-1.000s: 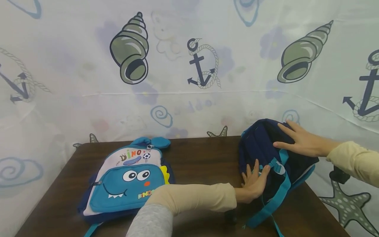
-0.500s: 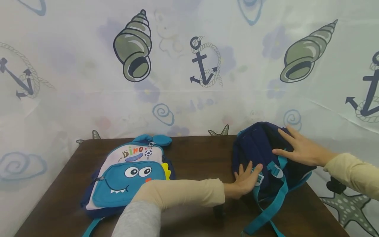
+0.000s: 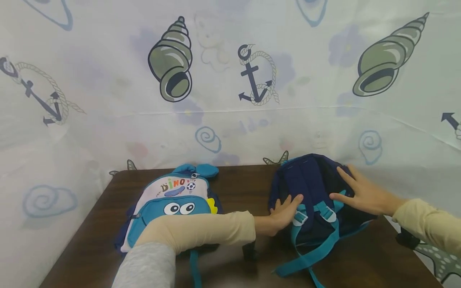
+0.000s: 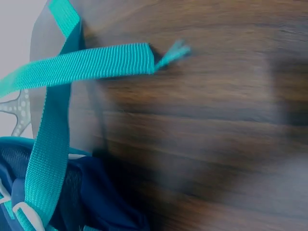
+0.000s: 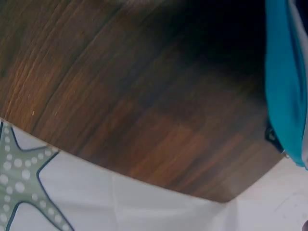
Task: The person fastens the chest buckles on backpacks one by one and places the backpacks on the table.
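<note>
A navy backpack (image 3: pixel 306 176) stands on the right of the table in the head view, its padded back and straps toward me. My left hand (image 3: pixel 279 218) rests against its left side, fingers extended. On its other side, my right hand (image 3: pixel 365 194) lies with fingers spread. A teal strap (image 3: pixel 311 256) with white buckles trails onto the wood. The left wrist view shows the same webbing strap (image 4: pixel 53 134) close up, with a frayed end. In the right wrist view, a teal edge (image 5: pixel 284 82) of the backpack shows; neither wrist view shows a hand.
A second backpack (image 3: pixel 153 208), white and teal with a dinosaur face, lies on the left, partly covered by my left sleeve (image 3: pixel 205 232). Both are on a dark wooden table (image 3: pixel 241 188). A patterned cloth (image 3: pixel 223 132) hangs behind the table's back edge.
The navy backpack has shifted left and turned so its back faces me more squarely. Both hands stayed on it, the left moving left with it. The head view has swung slightly.
</note>
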Tool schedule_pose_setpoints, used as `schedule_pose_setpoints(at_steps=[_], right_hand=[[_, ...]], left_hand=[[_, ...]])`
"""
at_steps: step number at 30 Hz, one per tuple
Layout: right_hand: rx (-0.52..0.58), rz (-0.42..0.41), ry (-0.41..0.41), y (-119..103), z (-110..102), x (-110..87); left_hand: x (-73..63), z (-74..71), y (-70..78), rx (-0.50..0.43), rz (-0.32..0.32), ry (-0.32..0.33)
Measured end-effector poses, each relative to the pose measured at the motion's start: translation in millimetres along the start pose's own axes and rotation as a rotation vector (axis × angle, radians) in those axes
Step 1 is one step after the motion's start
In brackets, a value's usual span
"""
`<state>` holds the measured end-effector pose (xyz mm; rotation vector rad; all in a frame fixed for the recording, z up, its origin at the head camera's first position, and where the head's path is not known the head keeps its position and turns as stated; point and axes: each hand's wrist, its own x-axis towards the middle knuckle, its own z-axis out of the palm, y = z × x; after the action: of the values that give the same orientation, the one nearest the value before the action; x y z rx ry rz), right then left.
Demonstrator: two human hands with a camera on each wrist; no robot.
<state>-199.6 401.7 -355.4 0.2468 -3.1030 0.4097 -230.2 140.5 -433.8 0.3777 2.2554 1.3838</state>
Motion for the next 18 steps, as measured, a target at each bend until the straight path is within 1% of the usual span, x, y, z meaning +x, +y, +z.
schedule_pose_setpoints(at_steps=[4, 7, 9, 14, 18], right_hand=[[0.048, -0.019, -0.009, -1, 16, 1.5], [0.061, -0.024, 0.001, -3, 27, 3.1], [0.083, -0.027, 0.008, -3, 36, 3.9], [0.163, -0.033, -0.005, -3, 64, 4.9], [0.222, -0.028, -0.026, -4, 87, 4.9]], left_hand=[[-6.4, -13.9, -8.4, 0.015, -0.025, 0.001], [-10.4, -25.7, -12.9, 0.035, -0.015, -0.013], [-11.8, -34.1, -15.3, 0.052, -0.013, -0.011], [-14.1, -54.3, -22.8, 0.069, -0.027, 0.007], [-18.5, -66.1, -30.9, 0.066, -0.034, -0.003]])
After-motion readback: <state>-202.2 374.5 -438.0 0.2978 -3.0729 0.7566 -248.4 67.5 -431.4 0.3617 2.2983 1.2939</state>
